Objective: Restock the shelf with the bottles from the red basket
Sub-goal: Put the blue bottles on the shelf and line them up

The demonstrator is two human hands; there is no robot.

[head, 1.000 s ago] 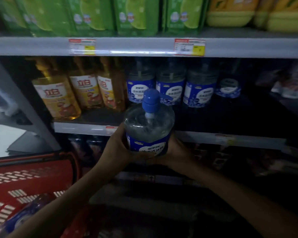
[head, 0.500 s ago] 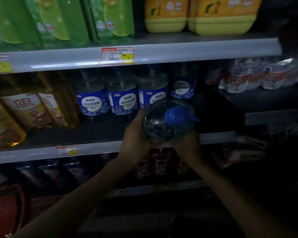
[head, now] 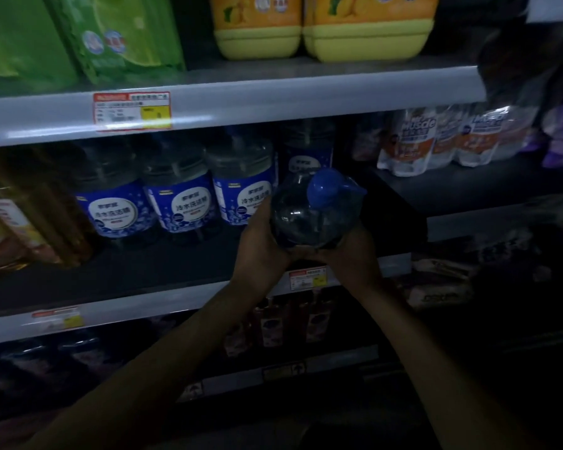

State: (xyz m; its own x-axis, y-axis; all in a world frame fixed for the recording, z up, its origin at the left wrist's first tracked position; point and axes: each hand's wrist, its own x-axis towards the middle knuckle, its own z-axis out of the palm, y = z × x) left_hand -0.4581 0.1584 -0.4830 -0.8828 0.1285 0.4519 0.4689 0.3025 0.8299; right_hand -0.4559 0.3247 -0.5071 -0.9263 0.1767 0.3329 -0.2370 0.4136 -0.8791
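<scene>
I hold a clear bottle (head: 309,219) with a blue pump cap and blue label in both hands, its top tipped toward me. My left hand (head: 260,251) grips its left side and my right hand (head: 351,251) its lower right side. It hangs at the front of the middle shelf (head: 163,264), just right of a row of matching blue-labelled bottles (head: 179,203). One more matching bottle (head: 309,151) stands behind it. The red basket is out of view.
Amber bottles (head: 17,216) stand at the left of the same shelf. Green refill packs (head: 111,37) and yellow jugs (head: 319,27) fill the upper shelf. White refill pouches (head: 435,141) sit on a shelf to the right. Dark bottles (head: 273,323) stand below.
Both hands carried the bottle up and to the right, from beside the red basket to the shelf front, tipping its cap toward me. The view swung right and the basket left the frame.
</scene>
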